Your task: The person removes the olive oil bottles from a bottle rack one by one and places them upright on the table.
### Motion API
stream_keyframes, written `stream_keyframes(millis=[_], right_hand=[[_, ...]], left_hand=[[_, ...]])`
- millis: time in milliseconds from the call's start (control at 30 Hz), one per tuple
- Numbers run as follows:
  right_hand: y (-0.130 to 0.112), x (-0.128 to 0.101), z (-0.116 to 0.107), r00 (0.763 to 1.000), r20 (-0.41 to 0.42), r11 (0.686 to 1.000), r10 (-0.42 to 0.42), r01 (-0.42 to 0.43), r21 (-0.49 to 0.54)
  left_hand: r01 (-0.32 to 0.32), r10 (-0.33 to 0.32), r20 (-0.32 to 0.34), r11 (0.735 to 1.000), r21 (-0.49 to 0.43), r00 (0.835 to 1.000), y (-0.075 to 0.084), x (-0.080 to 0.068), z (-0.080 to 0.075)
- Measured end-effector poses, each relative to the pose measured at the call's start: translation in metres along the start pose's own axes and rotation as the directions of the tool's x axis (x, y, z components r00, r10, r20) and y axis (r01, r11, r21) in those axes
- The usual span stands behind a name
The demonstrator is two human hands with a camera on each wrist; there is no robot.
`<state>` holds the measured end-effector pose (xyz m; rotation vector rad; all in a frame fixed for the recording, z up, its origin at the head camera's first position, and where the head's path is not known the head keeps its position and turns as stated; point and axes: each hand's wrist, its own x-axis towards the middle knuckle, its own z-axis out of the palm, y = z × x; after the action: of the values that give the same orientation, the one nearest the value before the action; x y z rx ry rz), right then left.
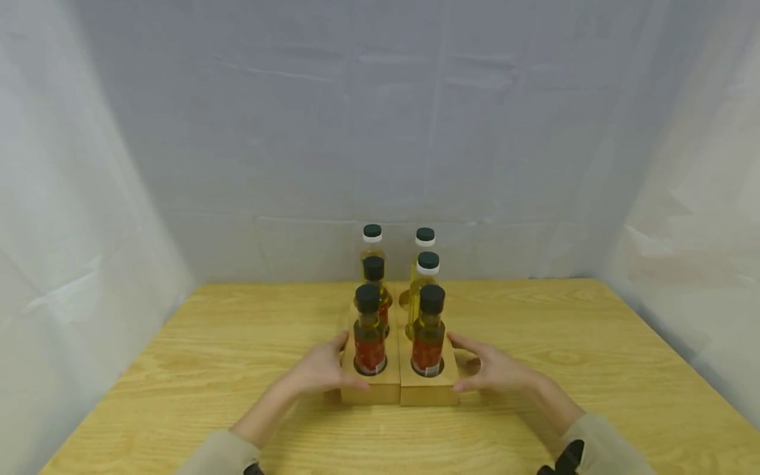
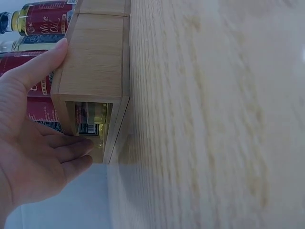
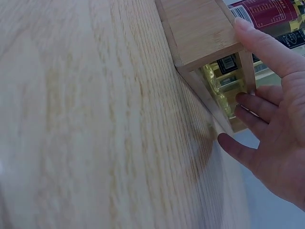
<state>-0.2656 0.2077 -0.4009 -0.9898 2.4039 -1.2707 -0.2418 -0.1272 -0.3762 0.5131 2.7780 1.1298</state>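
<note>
Two wooden racks [image 1: 399, 386] with bottles [image 1: 369, 330] side by side, near middle of table [image 1: 178, 369]. Left hand [image 1: 320, 369] and right hand [image 1: 495, 369] wide, cupping rack sides. Looks like gripping step; next move likely needs even squeeze, bottles upright.

At lower centre, the left hand [image 1: 320, 369] and right hand [image 1: 495, 369] are flanking two wooden bottle racks [image 1: 399, 382] holding six oil bottles [image 1: 369, 330].
</note>
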Motion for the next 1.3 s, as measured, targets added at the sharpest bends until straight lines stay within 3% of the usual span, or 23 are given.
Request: stream_keyframes(millis=[233,400,533,700,933,1033,1300], right_hand=[[-0.005,-0.003,0.0,1.0,0.013,1.0,0.006,-0.005,-0.007],[-0.006,-0.005,-0.001,1.0,-0.006,1.0,-0.012,0.012,-0.006],[-0.009,-0.006,-0.004,0.995,-0.088,0.999,-0.04,0.038,-0.031],[-0.018,-0.004,-0.007,0.969,-0.24,0.998,-0.064,0.057,-0.035],[-0.038,0.001,-0.001,0.926,-0.375,0.995,0.048,-0.012,0.099],[-0.044,0.004,0.004,0.921,-0.386,0.993,0.062,-0.016,0.121],[-0.052,0.015,0.017,0.944,-0.33,0.991,0.025,0.02,0.132]], left_hand=[[0.008,-0.01,0.046,0.999,0.036,0.999,0.005,0.0,-0.002],[0.048,-0.044,0.092,0.998,-0.043,0.995,0.007,-0.004,-0.006],[0.08,-0.065,0.1,0.984,-0.158,0.993,0.007,-0.007,-0.01],[0.099,-0.082,0.078,0.965,-0.243,0.994,0.008,-0.011,-0.011],[0.099,-0.075,0.078,0.923,-0.373,0.994,0.007,-0.016,-0.01],[0.093,-0.065,0.085,0.917,-0.388,0.994,0.005,-0.017,-0.01],[0.065,-0.032,0.095,0.93,-0.362,0.995,-0.001,-0.018,-0.007]])
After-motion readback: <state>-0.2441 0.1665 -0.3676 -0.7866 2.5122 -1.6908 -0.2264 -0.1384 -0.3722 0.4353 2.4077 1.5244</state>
